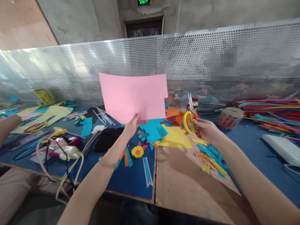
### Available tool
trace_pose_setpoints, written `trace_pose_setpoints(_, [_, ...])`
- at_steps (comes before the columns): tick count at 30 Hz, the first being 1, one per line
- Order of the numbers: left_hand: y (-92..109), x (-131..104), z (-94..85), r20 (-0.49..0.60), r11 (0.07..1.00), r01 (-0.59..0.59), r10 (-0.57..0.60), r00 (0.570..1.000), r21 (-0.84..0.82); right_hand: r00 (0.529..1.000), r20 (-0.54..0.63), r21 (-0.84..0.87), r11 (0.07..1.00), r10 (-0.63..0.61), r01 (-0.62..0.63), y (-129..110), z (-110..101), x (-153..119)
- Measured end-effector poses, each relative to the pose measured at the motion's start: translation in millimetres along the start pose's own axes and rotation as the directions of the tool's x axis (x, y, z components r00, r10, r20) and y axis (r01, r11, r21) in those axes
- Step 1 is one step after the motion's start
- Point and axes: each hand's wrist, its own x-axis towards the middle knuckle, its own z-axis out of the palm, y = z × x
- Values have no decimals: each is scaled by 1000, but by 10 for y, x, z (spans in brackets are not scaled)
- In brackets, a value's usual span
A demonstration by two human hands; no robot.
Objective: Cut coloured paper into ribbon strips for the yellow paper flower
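My left hand (132, 126) pinches the lower edge of a large pink paper sheet (134, 97), held upright above the table. A small notch is cut from the sheet's right side. Off to the right, my right hand (206, 129) grips scissors (189, 120) with a yellow and red handle, blades pointing up, apart from the sheet. Beneath the hands lie a blue paper piece (156, 132) and a yellow sheet (175, 137). Nearer to me are a yellow paper flower (137, 152) and a blue strip with a pink border (147, 172).
Paper scraps (214, 159) litter the wooden board (173, 184). A tape roll (230, 117) and colourful pipe cleaners (276, 109) lie at right. Left are a black phone (104, 139), a glue gun (59, 131), and tangled cables (81, 168). A co-worker's hand (10, 125) shows at far left. A perforated metal panel (77, 65) stands behind.
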Motion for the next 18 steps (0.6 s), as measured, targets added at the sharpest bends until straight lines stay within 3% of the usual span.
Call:
trace_pose_setpoints(4, [30,12,-23,-39,999,-12,11,999,-35,1000,6,68,998,16,-16,112,-4,41])
trace_pose_setpoints(9, [32,-1,-18,4,999,-27,28,1000,-37,1000,0,141,990,8,-8,236,20,88])
trace_pose_setpoints(18, [67,-6,-16,-14,997,-74,74,997,-10,988,151,232,971,19,-54,135,188,-43])
